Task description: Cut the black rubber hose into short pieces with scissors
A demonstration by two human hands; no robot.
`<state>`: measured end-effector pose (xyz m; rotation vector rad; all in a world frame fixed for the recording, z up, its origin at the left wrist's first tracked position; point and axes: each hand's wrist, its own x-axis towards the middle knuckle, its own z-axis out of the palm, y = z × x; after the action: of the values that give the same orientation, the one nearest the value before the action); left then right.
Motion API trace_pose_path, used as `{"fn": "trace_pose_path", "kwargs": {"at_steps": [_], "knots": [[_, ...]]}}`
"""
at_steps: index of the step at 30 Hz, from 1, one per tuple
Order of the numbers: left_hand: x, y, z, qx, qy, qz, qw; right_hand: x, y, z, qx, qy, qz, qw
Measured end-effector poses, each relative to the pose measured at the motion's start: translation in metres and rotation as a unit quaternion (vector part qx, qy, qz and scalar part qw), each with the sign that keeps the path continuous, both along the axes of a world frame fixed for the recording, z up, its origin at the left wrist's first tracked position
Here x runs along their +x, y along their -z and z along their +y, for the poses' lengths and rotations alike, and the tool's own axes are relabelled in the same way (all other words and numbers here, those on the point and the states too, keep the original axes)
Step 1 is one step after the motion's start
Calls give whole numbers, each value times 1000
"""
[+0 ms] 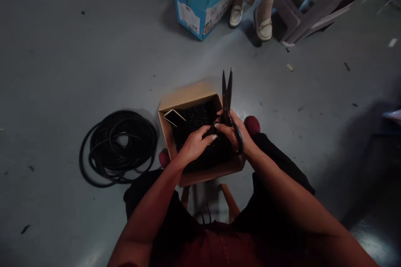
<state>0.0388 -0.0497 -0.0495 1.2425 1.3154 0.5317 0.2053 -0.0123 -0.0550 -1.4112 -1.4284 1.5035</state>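
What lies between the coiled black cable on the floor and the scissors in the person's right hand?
The head view shows a cardboard box filled with black pieces between the coiled black cable and the scissors in the right hand. The left hand rests over the pieces.

The right hand (pixel 234 134) grips black-handled scissors (pixel 227 99), blades pointing up, above a cardboard box (pixel 187 97) filled with black cable scraps (pixel 196 120). The left hand (pixel 196 144) rests on the scraps. A phone (pixel 174 117) lies in the box's left corner. A coiled black cable (pixel 118 148) sits on the floor (pixel 62 71) to the left.
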Motion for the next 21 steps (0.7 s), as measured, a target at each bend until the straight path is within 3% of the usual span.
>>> {"fn": "trace_pose_path", "kwargs": {"at_steps": [3, 7, 11, 15, 21], "knots": [[-1, 5, 0, -14, -20, -6, 1000, 0, 1, 1, -13, 15, -5, 1000], [-1, 9, 0, 23, -47, 26, 998, -1, 1, 3, -19, 28, -8, 999], [-2, 7, 2, 35, -29, 53, 998, 2, 3, 2, -26, 19, -22, 999], [-14, 3, 4, 50, -22, 117, 992, 8, 5, -4, -56, -22, -27, 998], [-46, 3, 11, 60, -111, 145, 981, 9, 5, -17, -37, -129, -137, 981]]}}
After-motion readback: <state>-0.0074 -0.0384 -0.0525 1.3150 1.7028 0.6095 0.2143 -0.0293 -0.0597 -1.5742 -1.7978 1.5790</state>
